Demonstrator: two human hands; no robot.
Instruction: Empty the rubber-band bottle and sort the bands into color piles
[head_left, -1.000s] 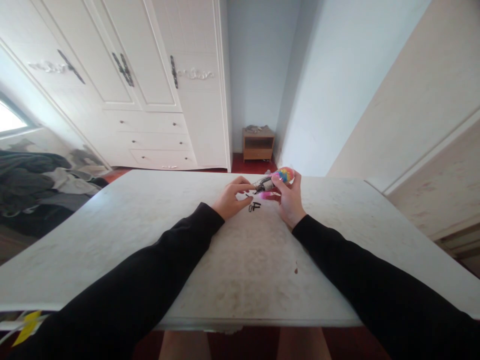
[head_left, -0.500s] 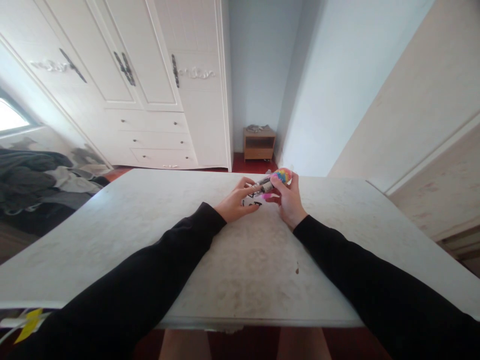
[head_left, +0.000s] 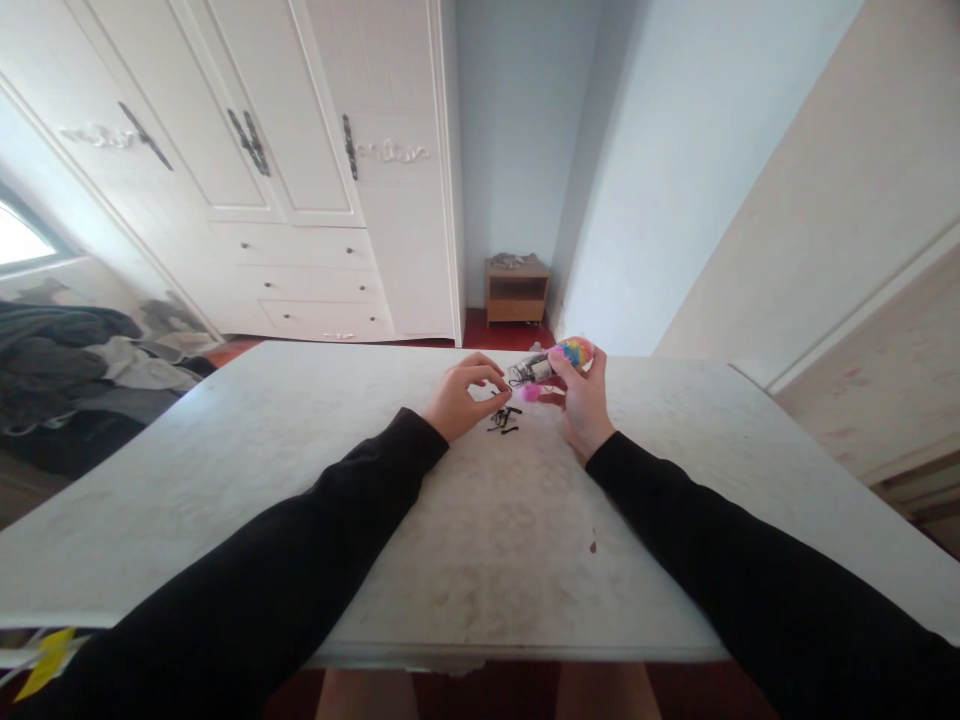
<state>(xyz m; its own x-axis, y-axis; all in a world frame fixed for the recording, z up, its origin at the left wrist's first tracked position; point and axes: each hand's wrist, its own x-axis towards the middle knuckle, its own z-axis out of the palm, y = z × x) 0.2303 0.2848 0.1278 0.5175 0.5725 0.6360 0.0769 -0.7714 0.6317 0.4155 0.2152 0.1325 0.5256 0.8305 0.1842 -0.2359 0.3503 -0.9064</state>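
My right hand point(head_left: 585, 395) is wrapped round a small clear bottle point(head_left: 534, 369), tilted with its open-looking end toward the left. Dark bits and a pale label show on the bottle, and its far end is rainbow-coloured. A pink fluffy ball point(head_left: 531, 393) hangs just below it. My left hand point(head_left: 471, 395) pinches thumb and forefinger together close to the bottle's left end; a thin black band seems to be at the fingertips. Several small black bands point(head_left: 505, 418) lie in a loose heap on the white table point(head_left: 480, 540) below the hands.
Behind the table stand a white wardrobe point(head_left: 300, 260) and a small wooden nightstand point(head_left: 517, 290) with cloth on top. Dark clothes point(head_left: 67, 370) are piled at the left. A yellow tag point(head_left: 46, 662) and cables show at the lower left edge.
My left hand has drawn back leftward from the bottle and its fingers have curled into a pinch. The black bands on the table are now uncovered. My right hand keeps its hold.
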